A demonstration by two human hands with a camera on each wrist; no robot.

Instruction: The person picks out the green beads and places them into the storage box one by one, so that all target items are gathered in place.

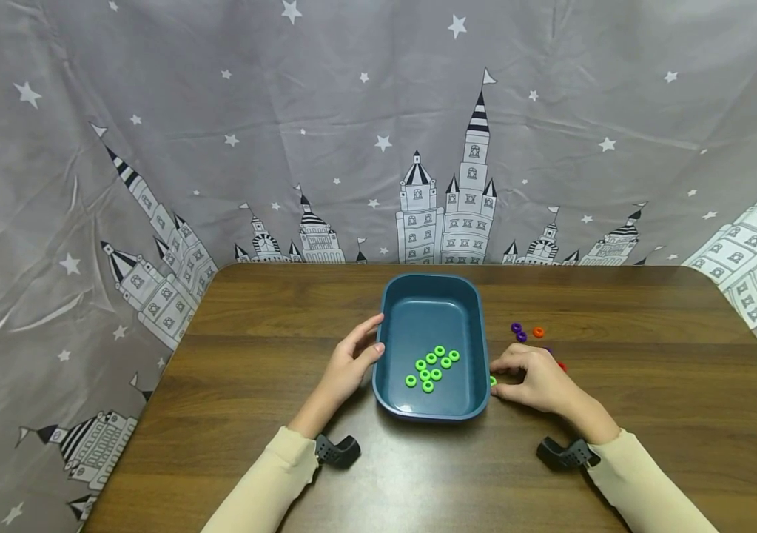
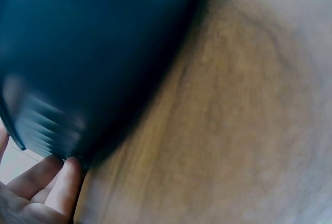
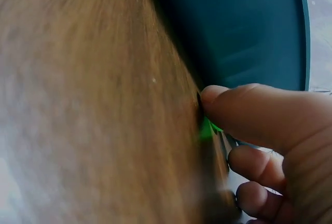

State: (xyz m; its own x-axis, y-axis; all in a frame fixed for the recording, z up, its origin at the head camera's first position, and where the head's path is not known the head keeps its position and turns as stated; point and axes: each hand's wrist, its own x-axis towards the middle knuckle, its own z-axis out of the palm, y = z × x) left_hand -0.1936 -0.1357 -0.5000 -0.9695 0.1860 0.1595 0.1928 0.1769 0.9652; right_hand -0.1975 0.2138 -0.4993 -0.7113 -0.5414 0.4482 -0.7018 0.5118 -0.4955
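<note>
A dark blue rectangular bin stands on the table, with several small green rings lying on its floor. My left hand rests its fingertips against the bin's left wall, the fingers fairly straight. In the left wrist view those fingers touch the outside of the wall. Just outside the bin's right wall, my right hand pinches another green ring between thumb and fingers, low by the tabletop. The thumb hides most of that ring in the right wrist view.
Beyond the right hand lie purple rings and an orange ring. A red ring is partly covered by the right hand. Behind the wooden table hangs a grey curtain with castles and stars.
</note>
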